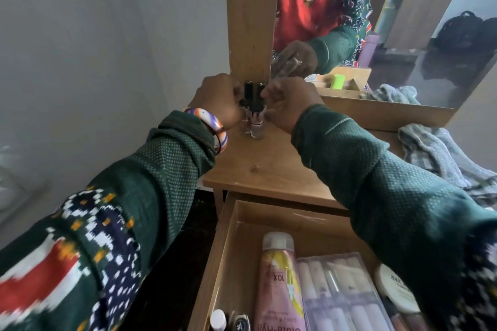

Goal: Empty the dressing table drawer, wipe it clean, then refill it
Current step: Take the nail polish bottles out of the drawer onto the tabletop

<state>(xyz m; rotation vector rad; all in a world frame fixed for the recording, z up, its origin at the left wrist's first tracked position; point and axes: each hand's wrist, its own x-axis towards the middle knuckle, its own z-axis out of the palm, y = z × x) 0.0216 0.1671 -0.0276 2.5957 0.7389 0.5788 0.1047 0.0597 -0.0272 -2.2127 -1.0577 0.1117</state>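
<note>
Drawer point(228, 250) stands open, part-full, while left hand point(219, 99) and right hand point(289, 105) pinch nail-polish bottles point(254, 115) on the tabletop point(269, 169).

Pink squeeze tube with silver cap point(278, 285), in drawer below right hand point(289, 105): "XOL" readable, rest blurred. Round white jar lid point(395, 289) beside it, under right sleeve: "NAIL", remainder hidden.

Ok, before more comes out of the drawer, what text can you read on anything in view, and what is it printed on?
"XOL", seen sideways, on the pink tube in the drawer.
"NAIL" on the round white lid at the drawer's right; the rest is hidden by the sleeve.
Larger lettering at the pink tube's lower end: cut off, unreadable.
Small black bottle cap: mark too blurred.
Nail polish bottles on the tabletop: no readable text.
</note>
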